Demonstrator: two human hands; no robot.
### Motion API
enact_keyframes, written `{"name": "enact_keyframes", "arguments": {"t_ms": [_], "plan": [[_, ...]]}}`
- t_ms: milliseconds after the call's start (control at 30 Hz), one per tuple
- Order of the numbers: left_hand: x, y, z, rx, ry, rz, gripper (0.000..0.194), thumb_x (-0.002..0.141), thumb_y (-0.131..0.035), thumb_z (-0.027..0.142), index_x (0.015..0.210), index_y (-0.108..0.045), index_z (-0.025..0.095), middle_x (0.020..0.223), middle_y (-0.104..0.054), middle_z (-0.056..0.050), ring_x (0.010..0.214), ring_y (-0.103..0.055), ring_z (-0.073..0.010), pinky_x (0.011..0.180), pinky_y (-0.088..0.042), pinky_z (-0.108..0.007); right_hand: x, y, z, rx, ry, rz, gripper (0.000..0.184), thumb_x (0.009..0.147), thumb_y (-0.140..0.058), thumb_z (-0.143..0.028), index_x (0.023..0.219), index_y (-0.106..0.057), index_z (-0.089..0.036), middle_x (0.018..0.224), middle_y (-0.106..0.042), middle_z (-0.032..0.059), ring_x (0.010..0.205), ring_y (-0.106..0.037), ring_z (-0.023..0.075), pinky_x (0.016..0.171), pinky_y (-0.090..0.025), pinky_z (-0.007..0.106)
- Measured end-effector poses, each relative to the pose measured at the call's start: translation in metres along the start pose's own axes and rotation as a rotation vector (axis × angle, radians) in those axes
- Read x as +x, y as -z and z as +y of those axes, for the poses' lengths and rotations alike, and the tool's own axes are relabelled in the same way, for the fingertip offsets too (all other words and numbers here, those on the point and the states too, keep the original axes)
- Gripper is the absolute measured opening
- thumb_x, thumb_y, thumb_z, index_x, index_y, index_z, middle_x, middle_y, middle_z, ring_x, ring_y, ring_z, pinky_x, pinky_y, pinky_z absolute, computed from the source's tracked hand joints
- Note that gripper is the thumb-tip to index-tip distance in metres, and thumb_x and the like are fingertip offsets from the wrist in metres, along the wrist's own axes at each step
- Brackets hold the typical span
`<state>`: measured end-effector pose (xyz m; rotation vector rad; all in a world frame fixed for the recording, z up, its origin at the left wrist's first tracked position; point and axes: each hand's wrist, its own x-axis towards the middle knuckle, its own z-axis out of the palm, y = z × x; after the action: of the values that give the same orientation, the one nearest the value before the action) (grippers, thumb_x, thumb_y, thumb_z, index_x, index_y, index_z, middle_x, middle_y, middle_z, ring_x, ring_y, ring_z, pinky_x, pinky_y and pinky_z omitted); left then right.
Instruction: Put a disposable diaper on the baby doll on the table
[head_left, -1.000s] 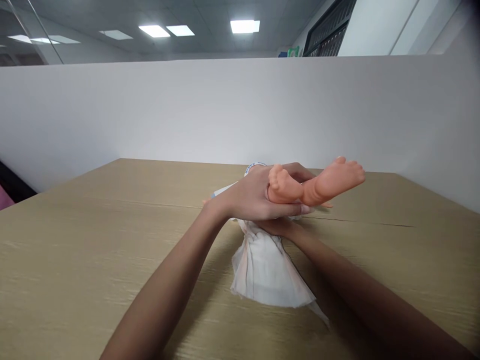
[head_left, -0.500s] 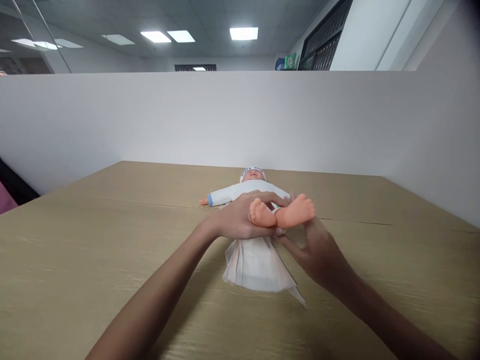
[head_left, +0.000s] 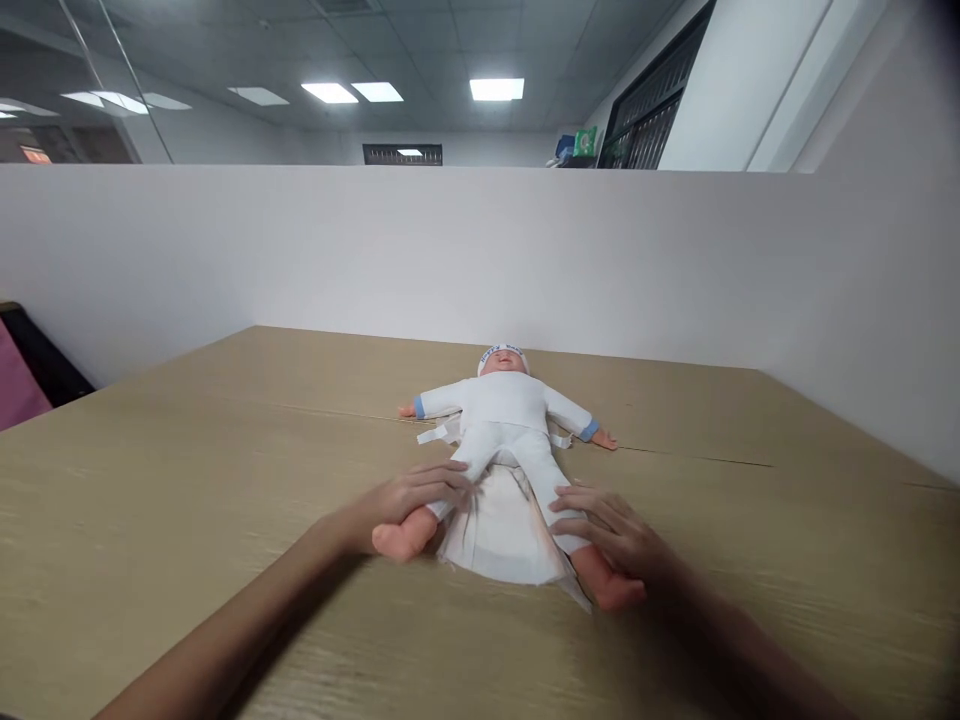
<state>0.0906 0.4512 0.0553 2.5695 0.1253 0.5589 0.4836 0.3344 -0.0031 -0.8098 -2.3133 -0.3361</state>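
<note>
A baby doll [head_left: 504, 402] in a white outfit with blue cuffs lies on its back, legs spread toward me, with a white lettered headband on its head. Beneath its hips an unfolded white diaper [head_left: 506, 535] spreads out, its front flap toward me. One fastening tab [head_left: 433, 435] sticks out at the left of the waist. My left hand [head_left: 416, 500] is closed over the doll's lower leg on the left, above the bare foot. Over the other lower leg, my right hand [head_left: 611, 525] curls its fingers. Both thumbs are mostly hidden.
The doll lies on a wide tan tabletop [head_left: 225, 480] with a seam running across it. A white partition [head_left: 375, 250] stands along the far edge, and a white wall is at the right. Something pink and black [head_left: 34, 365] shows beyond the left edge.
The doll's feet, held up together before, are now lowered and apart on either side of the diaper. My hands have separated, one to each leg. The camera view has tilted slightly up.
</note>
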Motion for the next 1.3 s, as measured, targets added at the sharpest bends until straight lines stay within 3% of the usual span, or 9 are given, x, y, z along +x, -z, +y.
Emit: {"name": "enact_keyframes", "arguments": {"t_ms": [67, 200, 367, 667, 767, 900, 1000, 1133, 1300], "plan": [[-0.005, -0.004, -0.003, 0.01, 0.002, -0.033, 0.058, 0.091, -0.081, 0.04, 0.145, -0.063, 0.026, 0.155, -0.068, -0.015, 0.158, -0.052, -0.0391, 0.131, -0.044, -0.06, -0.003, -0.004, 0.002, -0.028, 0.018, -0.03, 0.029, 0.115, -0.05, -0.023, 0.128, -0.075, -0.028, 0.135, -0.081, 0.0056, 0.142, -0.069, 0.0212, 0.121, -0.057, 0.039], [-0.005, 0.001, 0.007, 0.061, 0.094, -0.122, 0.062, 0.095, -0.07, 0.014, 0.154, -0.061, 0.03, 0.165, -0.063, -0.01, 0.166, -0.042, -0.0328, 0.134, -0.043, -0.057, -0.003, 0.002, -0.001, 0.002, -0.042, -0.119, 0.031, 0.112, -0.055, -0.026, 0.136, -0.074, -0.031, 0.145, -0.077, 0.0046, 0.146, -0.067, 0.0226, 0.124, -0.055, 0.04], [-0.005, 0.004, 0.016, 0.045, 0.152, -0.118, 0.074, 0.094, -0.064, -0.002, 0.159, -0.06, 0.034, 0.167, -0.061, -0.008, 0.166, -0.044, -0.03, 0.133, -0.045, -0.057, -0.004, 0.011, -0.005, 0.063, -0.098, -0.251, 0.035, 0.108, -0.06, -0.028, 0.141, -0.073, -0.032, 0.158, -0.069, 0.0038, 0.152, -0.062, 0.0274, 0.124, -0.056, 0.045], [-0.001, 0.006, 0.033, -0.043, 0.267, -0.081, 0.046, 0.11, -0.048, 0.009, 0.144, -0.072, 0.028, 0.161, -0.066, -0.008, 0.164, -0.048, -0.028, 0.13, -0.05, -0.051, -0.005, 0.021, 0.003, 0.28, -0.264, -0.32, 0.044, 0.112, -0.054, -0.019, 0.149, -0.071, -0.035, 0.155, -0.071, 0.0012, 0.154, -0.059, 0.0229, 0.124, -0.057, 0.041], [0.005, 0.002, 0.044, -0.003, 0.318, -0.064, 0.031, 0.11, -0.061, 0.031, 0.139, -0.071, 0.026, 0.151, -0.071, -0.011, 0.156, -0.056, -0.0327, 0.127, -0.051, -0.051, 0.0, 0.029, -0.005, 0.327, -0.289, -0.31, 0.044, 0.113, -0.049, -0.017, 0.144, -0.075, -0.034, 0.153, -0.073, 0.0014, 0.152, -0.062, 0.0223, 0.126, -0.056, 0.043], [0.012, -0.02, 0.052, 0.139, 0.387, -0.015, 0.064, 0.089, -0.087, 0.058, 0.139, -0.065, 0.025, 0.144, -0.071, -0.014, 0.153, -0.054, -0.0412, 0.122, -0.052, -0.056, 0.011, 0.025, -0.036, 0.112, -0.327, -0.311, 0.045, 0.107, -0.069, -0.041, 0.15, -0.069, -0.031, 0.154, -0.072, 0.0082, 0.151, -0.063, 0.033, 0.131, -0.048, 0.059], [0.015, -0.041, 0.052, 0.281, 0.413, 0.009, 0.043, 0.094, -0.081, 0.04, 0.13, -0.064, 0.022, 0.139, -0.07, -0.016, 0.152, -0.05, -0.0411, 0.123, -0.05, -0.057, 0.015, 0.004, -0.063, -0.101, -0.31, -0.22, 0.07, 0.095, -0.08, -0.057, 0.154, -0.066, -0.023, 0.152, -0.07, 0.0177, 0.149, -0.061, 0.044, 0.122, -0.054, 0.066], [0.018, -0.053, 0.049, 0.398, 0.444, 0.034, 0.016, 0.097, -0.065, 0.016, 0.112, -0.065, 0.022, 0.129, -0.071, -0.014, 0.136, -0.056, -0.038, 0.116, -0.053, -0.056, 0.017, -0.023, -0.079, -0.241, -0.374, -0.158, 0.059, 0.095, -0.077, -0.037, 0.152, -0.069, -0.022, 0.139, -0.074, 0.0186, 0.142, -0.063, 0.0425, 0.117, -0.055, 0.062], [0.026, -0.029, 0.047, 0.248, 0.47, 0.11, 0.008, 0.105, -0.059, 0.024, 0.109, -0.066, 0.024, 0.117, -0.075, -0.008, 0.117, -0.061, -0.0306, 0.099, -0.054, -0.043, 0.037, -0.013, -0.06, -0.184, -0.435, -0.167, 0.033, 0.1, -0.059, -0.014, 0.121, -0.08, -0.027, 0.111, -0.078, 0.0118, 0.114, -0.073, 0.0312, 0.095, -0.061, 0.043]]}}
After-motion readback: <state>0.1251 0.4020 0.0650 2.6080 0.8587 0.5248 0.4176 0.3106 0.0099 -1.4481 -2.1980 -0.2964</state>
